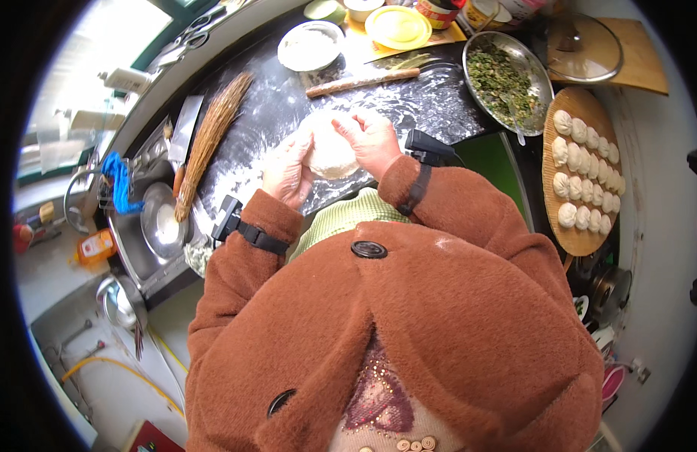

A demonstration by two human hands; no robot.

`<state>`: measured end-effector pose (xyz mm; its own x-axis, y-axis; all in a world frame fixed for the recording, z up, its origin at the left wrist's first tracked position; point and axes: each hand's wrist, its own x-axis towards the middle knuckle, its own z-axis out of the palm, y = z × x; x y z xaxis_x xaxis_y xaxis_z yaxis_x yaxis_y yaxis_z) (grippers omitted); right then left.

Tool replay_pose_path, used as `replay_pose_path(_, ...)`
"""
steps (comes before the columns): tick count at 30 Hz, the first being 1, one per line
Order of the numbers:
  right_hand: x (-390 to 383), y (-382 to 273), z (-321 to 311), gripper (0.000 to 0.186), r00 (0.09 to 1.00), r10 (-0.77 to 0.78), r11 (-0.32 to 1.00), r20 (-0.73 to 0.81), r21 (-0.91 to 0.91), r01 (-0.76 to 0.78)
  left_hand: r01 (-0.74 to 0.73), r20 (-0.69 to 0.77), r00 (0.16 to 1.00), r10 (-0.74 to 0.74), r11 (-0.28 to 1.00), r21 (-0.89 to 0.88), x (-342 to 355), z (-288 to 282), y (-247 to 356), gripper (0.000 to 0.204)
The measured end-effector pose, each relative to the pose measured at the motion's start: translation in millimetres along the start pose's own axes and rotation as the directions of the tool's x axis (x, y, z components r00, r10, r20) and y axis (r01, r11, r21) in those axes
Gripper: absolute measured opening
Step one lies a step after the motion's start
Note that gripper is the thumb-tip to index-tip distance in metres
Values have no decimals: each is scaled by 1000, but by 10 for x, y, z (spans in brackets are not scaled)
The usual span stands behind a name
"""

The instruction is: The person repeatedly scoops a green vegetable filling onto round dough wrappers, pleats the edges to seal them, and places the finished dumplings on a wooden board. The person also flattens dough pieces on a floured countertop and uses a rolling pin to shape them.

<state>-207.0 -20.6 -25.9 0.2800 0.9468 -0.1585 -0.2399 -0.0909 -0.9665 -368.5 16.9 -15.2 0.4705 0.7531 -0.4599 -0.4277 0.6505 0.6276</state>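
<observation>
Between my hands is a round, pale piece of dough (331, 158), held above the floured black counter (247, 139). My left hand (287, 169) is curved along its left edge. On the other side my right hand (375, 142) grips the far right edge, with thumb and fingers bent together on it. A rolling pin (363, 81) lies on the counter just beyond my hands. Past it stands a white bowl of flour (311, 47). To the right is a steel bowl (546, 83) with chopped green filling (501, 81) in it.
A straw brush (217, 135) and a cleaver (186, 128) lie left, beside the steel sink (149, 279). Rows of pleated buns (586, 166) sit on a round wooden board (557, 218) at right. A glass lid (586, 47) and yellow lid (399, 28) stand at the back.
</observation>
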Motion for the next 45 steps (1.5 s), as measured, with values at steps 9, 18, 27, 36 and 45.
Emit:
replay_pose_path(9,-12,-79,-233,19,939,-171,979,-300,52,195,133,255,964,-80,971,-200,145,290,-167,35)
replay_pose_path(18,-83,-355,-763,26,959,-74,995,-274,50,91,165,244,964,-108,959,-228,287,775,-568,44)
replay_pose_path(27,-75,-654,-1910,17,995,37,956,-92,292,-8,152,309,950,-51,938,-313,730,1600,-1077,49)
replay_pose_path(36,105,-652,-2992,26,978,-126,800,-168,-600,0,-10,160,986,41,982,-188,1083,1986,-1384,41)
replay_pose_path(45,185,-351,-3644,22,947,-23,8,-319,-948,-319,88,151,986,-75,993,-75,1485,1934,-1213,49)
